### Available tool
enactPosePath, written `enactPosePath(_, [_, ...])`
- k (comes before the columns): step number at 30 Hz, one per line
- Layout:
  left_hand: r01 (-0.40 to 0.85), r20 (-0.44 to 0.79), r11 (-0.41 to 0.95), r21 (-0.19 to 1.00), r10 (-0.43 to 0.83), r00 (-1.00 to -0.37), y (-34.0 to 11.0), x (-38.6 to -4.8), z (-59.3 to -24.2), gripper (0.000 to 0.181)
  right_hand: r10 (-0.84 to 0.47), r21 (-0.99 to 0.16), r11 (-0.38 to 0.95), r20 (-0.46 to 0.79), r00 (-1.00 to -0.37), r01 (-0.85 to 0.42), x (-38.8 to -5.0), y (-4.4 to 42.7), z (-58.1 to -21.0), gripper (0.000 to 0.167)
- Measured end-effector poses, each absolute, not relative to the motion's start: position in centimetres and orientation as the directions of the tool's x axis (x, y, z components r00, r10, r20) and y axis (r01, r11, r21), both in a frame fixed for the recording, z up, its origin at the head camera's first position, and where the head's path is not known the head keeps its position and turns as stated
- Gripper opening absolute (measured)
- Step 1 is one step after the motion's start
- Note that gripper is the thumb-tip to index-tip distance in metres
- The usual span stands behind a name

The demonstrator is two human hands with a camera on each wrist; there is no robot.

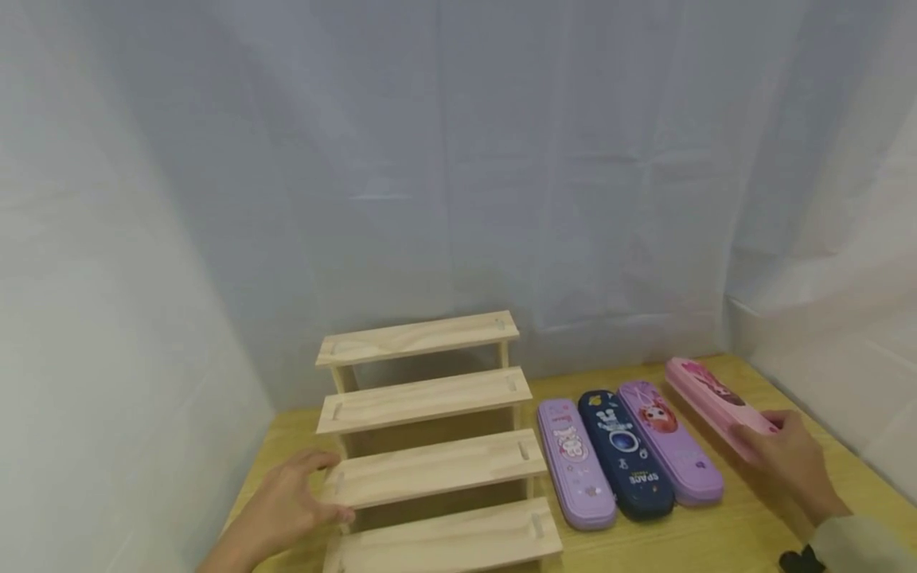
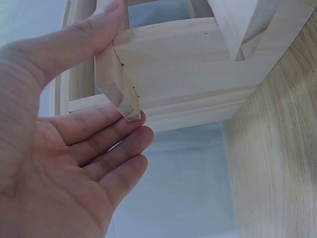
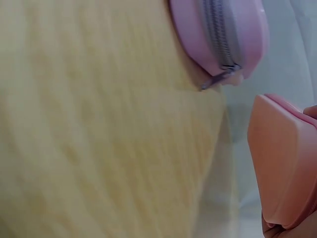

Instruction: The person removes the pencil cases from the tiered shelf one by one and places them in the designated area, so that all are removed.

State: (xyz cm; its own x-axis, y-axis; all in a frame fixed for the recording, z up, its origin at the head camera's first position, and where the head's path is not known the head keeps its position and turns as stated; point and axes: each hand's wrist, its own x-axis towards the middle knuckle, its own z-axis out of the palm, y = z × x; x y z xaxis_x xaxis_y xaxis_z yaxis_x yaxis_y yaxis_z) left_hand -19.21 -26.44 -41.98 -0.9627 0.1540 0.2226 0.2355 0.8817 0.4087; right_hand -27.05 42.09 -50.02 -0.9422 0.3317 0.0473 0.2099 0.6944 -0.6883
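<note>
A pink pencil case [image 1: 716, 402] with a cartoon picture is in my right hand [image 1: 788, 458], gripped by its near end and lifted off the table. The right wrist view catches the pink case's end [image 3: 282, 158], with fingertips at its edge. My left hand [image 1: 290, 497] holds the left end of a step of the stepped wooden rack [image 1: 437, 469]. In the left wrist view, the thumb lies on one side of the board [image 2: 116, 82] and the fingers on the other. Left of the pink case lie a purple case [image 1: 669, 438], a dark blue space case [image 1: 623, 450] and a lilac case [image 1: 575, 461].
The rack stands on a wood-grain table [image 1: 731, 541], directly left of the row of cases. Pale sheeting [image 1: 444, 159] hangs behind the table and along both sides. A zipper pull [image 3: 218, 79] juts from a lilac-pink case in the right wrist view.
</note>
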Motion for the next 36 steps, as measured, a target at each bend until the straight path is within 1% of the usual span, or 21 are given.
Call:
enactPosePath(7, [0.228, 0.206, 0.88, 0.416, 0.153, -0.967, -26.4, -19.2, -42.0, 0.084, 0.329, -0.679, 0.696, 0.016, -0.944, 0.232, -26.9, 41.5, -50.8, 0.087])
enactPosePath(13, [0.222, 0.198, 0.883, 0.413, 0.151, -0.968, -26.4, -19.3, -42.1, 0.085, 0.32, -0.668, 0.703, -0.008, -0.947, 0.243, -26.9, 41.4, -51.1, 0.09])
enactPosePath(21, [0.231, 0.207, 0.881, 0.413, 0.156, -0.966, -26.4, -19.3, -42.2, 0.084, 0.216, -0.631, 0.757, -0.007, -0.976, 0.172, -27.2, 41.7, -52.0, 0.097])
enactPosePath(30, [0.243, 0.228, 0.88, 0.408, 0.16, -0.961, -26.4, -19.3, -42.3, 0.084, 0.116, -0.519, 0.85, 0.023, -0.993, 0.087, -27.4, 41.3, -52.4, 0.102])
enactPosePath(36, [0.238, 0.225, 0.883, 0.405, 0.156, -0.962, -26.5, -19.2, -42.3, 0.085, 0.078, -0.496, 0.863, -0.045, -0.996, 0.09, -27.4, 41.1, -51.6, 0.107])
